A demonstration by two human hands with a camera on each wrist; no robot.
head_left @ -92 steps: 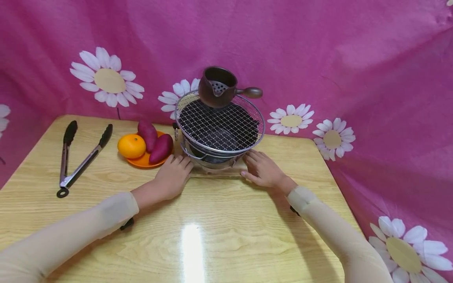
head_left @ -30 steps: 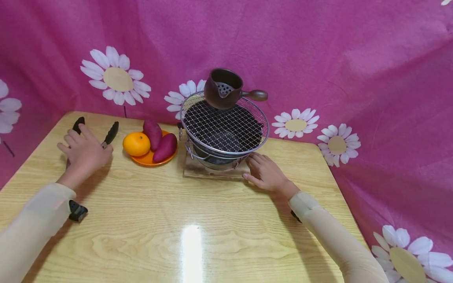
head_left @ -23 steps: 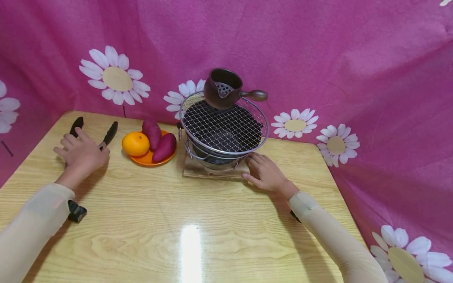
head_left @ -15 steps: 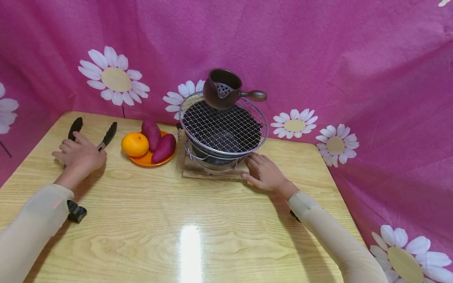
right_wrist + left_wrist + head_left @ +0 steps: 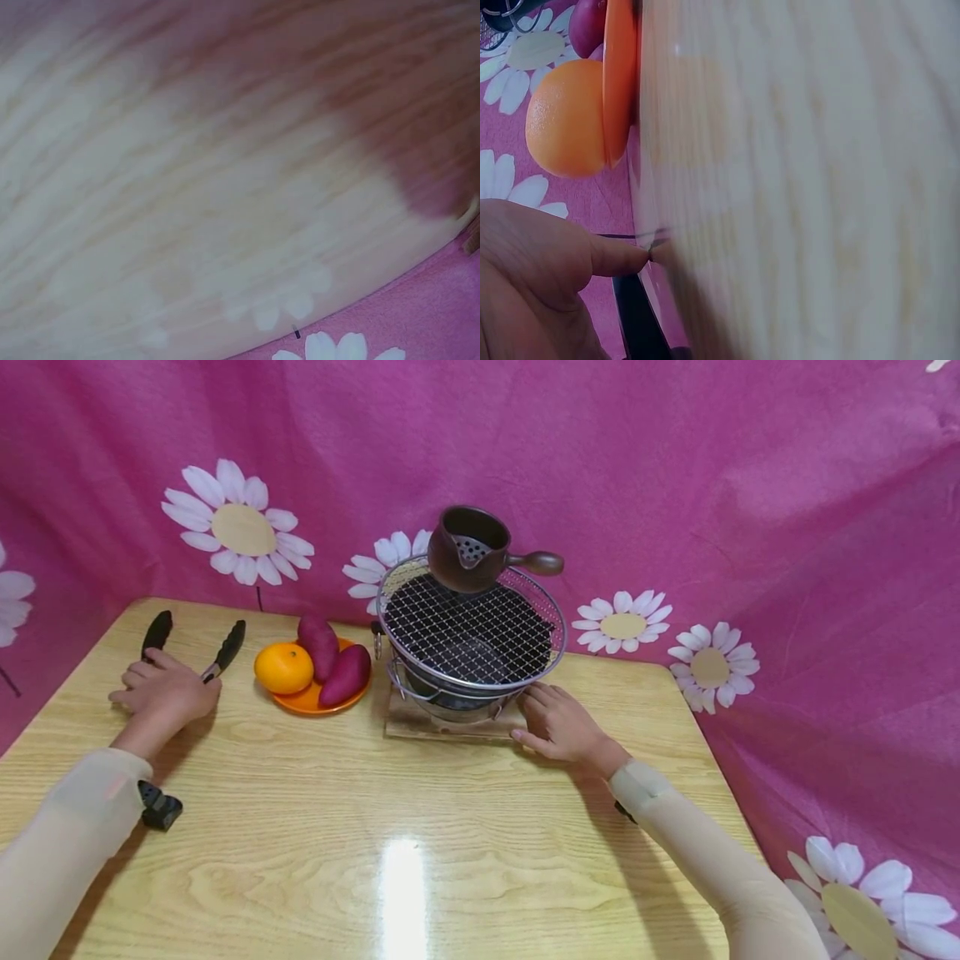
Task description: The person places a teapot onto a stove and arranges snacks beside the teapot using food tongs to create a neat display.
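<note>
My left hand lies over the metal tongs with black tips at the table's left, hiding their middle and hinge. The tongs' arms are spread apart, one tip showing on either side of the hand. In the left wrist view, the thumb is stretched out low at the table surface, above a black part of the tongs. My right hand rests at the right end of a wooden board under a round tabletop grill. Its fingertips are partly hidden by the grill.
A dark brown side-handled pot stands at the grill's back on the wire mesh. Between tongs and grill is an orange plate with an orange and two purple sweet potatoes. A pink floral cloth hangs behind the table.
My left hand has left the board's left end and moved left onto the tongs, then settled lower with its fingers drawn closer together. My right hand has stayed at the board.
</note>
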